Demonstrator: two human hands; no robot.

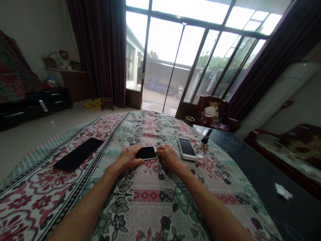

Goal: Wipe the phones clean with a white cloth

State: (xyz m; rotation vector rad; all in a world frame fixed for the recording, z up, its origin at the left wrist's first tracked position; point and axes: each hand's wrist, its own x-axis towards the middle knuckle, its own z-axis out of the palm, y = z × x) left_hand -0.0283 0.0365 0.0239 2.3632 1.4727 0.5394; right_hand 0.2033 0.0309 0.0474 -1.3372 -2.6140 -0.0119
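Observation:
A smartphone (146, 153) with a dark screen and a light-coloured edge lies sideways between my hands, low over the patterned tablecloth. My left hand (128, 157) grips its left end, thumb along the near edge and fingers at the far side. At the right end, the curled fingers of my right hand (168, 155) close on the phone's edge; whether they pinch anything else is too small to tell. Just right of that hand lies a white smartphone (187, 148), apparently resting on another flat white thing. A clear glass bottle with a black dropper top (202, 146) stands beside it.
A flat black rectangular thing (78, 154) lies on the tablecloth (155, 211) at the left. Along the right runs a dark tabletop (253, 174) with a crumpled white tissue (283, 191) on it. Wooden chairs (213, 113) and a glass door (173, 67) are farther back.

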